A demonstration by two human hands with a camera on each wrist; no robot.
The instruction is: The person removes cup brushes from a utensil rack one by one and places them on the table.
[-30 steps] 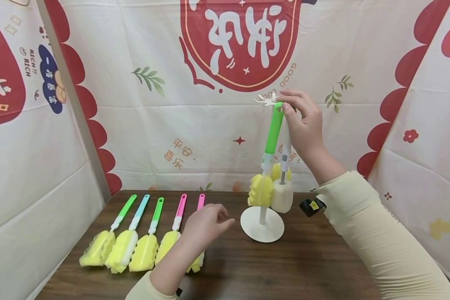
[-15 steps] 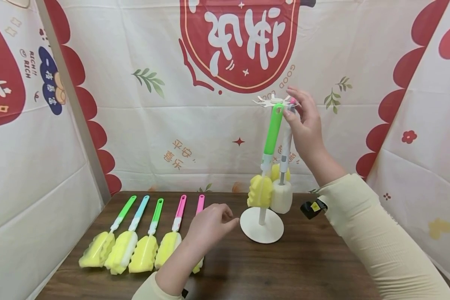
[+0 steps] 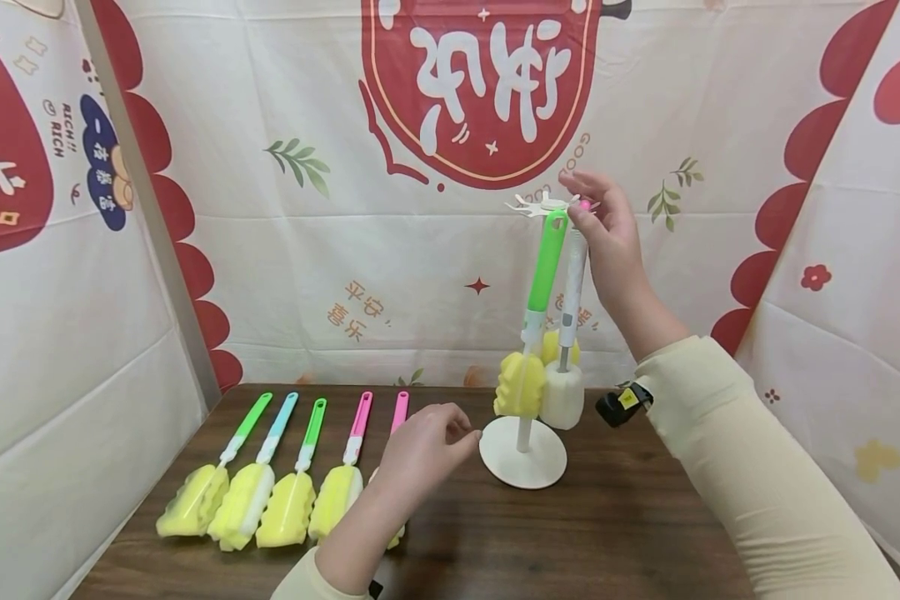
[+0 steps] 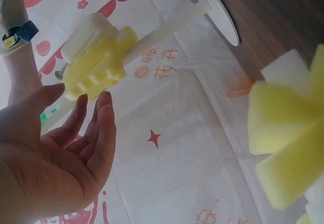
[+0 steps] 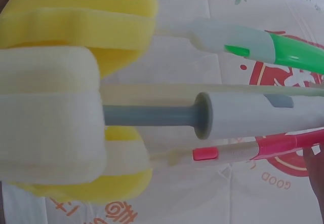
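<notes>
The right hand (image 3: 607, 237) is raised at the top of the white hanging stand (image 3: 523, 454), fingertips pinching the tip of a pink-handled sponge brush (image 3: 585, 205) at the hook ring; a second ago they covered the green-handled sponge brush (image 3: 546, 267), which now hangs free beside a white-handled one (image 3: 572, 283), so the green one looks hung. The left hand (image 3: 423, 446) hovers empty with loosely curled fingers, slightly nearer the stand's base, over the pink brush (image 3: 399, 410) ending the row of five (image 3: 270, 492) on the bench (image 3: 607, 533).

"GOOD" on backdrop cloth (image 3: 285, 250)
</notes>
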